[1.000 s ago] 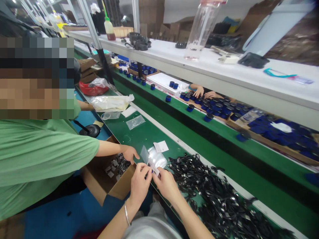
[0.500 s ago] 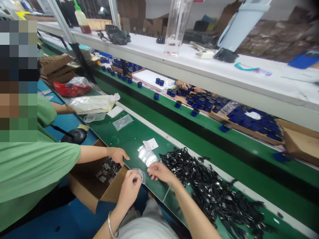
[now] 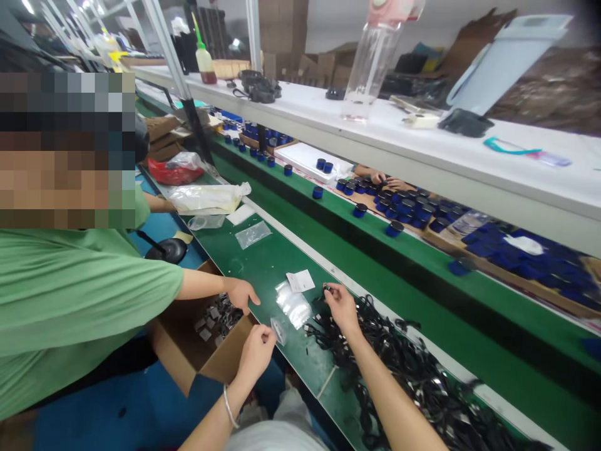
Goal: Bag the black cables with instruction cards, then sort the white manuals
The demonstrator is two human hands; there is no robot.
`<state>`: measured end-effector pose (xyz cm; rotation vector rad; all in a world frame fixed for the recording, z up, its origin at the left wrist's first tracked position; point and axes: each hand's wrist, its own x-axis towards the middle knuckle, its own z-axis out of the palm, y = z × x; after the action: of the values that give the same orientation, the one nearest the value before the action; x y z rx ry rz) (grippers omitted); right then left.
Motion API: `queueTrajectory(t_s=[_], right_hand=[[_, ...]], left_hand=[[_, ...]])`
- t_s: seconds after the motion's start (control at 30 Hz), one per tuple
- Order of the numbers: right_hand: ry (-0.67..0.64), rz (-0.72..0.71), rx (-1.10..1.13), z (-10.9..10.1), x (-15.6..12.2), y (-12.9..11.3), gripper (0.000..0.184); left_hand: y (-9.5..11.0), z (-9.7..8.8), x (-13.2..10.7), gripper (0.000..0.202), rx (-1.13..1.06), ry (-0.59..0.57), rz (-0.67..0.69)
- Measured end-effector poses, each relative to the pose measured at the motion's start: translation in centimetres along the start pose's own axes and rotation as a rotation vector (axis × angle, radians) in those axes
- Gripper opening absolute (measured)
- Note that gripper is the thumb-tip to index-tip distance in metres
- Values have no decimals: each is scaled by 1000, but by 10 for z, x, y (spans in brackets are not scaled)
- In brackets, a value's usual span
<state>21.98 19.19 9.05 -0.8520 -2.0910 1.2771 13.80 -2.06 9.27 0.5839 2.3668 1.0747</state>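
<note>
While left hand [image 3: 256,351] pinches one bag [image 3: 278,329], right hand [image 3: 342,305] lifts one cable [image 3: 327,289].

No readable text anywhere. White card [image 3: 300,280] on green belt [image 3: 263,263] bears faint print, too small to read. Pink lid of clear bottle [image 3: 375,56] on shelf shows marking, illegible.
</note>
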Motion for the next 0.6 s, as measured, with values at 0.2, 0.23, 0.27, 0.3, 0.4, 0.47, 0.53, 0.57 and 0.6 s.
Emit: queueTrajectory(t_s=[0.2, 0.23, 0.27, 0.3, 0.4, 0.47, 0.53, 0.57, 0.6], right_hand=[[-103, -62, 110, 29, -66, -48, 21], [-100, -81, 99, 30, -72, -53, 18], [-94, -106, 83, 29, -76, -56, 15], [-89, -133, 66, 27, -79, -59, 13], [-103, -242, 14, 21, -83, -63, 10], [-129, -361, -57, 20, -86, -63, 14], [-154, -473, -127, 22, -91, -61, 20], [-163, -501, -142, 24, -93, -59, 22], [-170, -504, -138, 26, -95, -57, 23]], left_hand=[[3, 3, 3, 23, -87, 12, -36], [5, 3, 2, 23, -96, 17, -35], [8, 3, 2, 23, -102, 23, -33], [11, 3, 1, 23, -103, 29, -29], [23, 2, -3, 24, -94, 51, -8], [30, 2, -6, 24, -91, 65, 10], [36, 1, -8, 23, -89, 74, 27], [38, 1, -10, 23, -88, 76, 32], [39, 1, -11, 23, -88, 77, 37]])
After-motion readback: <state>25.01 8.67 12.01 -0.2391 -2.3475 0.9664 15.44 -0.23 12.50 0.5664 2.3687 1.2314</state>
